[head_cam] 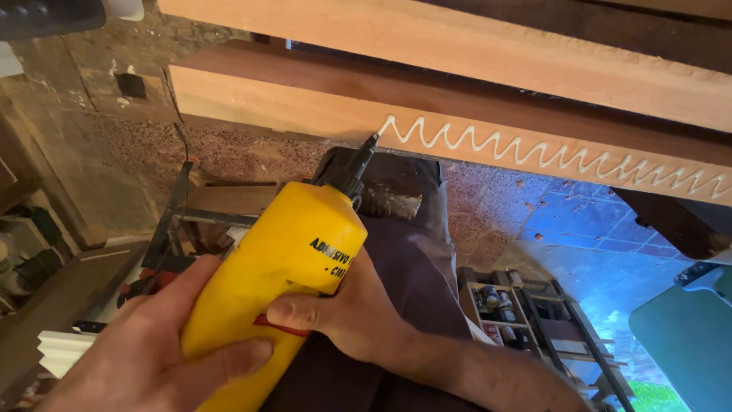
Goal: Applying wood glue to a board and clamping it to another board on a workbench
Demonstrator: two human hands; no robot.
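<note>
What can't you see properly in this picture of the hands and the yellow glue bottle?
- Bottom of the yellow glue bottle: head view, hidden behind the left hand and cut off by the lower edge.
- Right hand palm: pressed against the bottle, out of sight.
- Wavy glue line on the wooden board: its far end runs off the right edge.
- Small things on the metal rack: too small to tell.

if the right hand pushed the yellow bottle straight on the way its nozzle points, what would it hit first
Most likely the narrow edge of the wooden board, just left of the white zigzag glue line. The right hand aims the yellow bottle so its black nozzle sits almost at that edge; depth is hard to judge.
</note>
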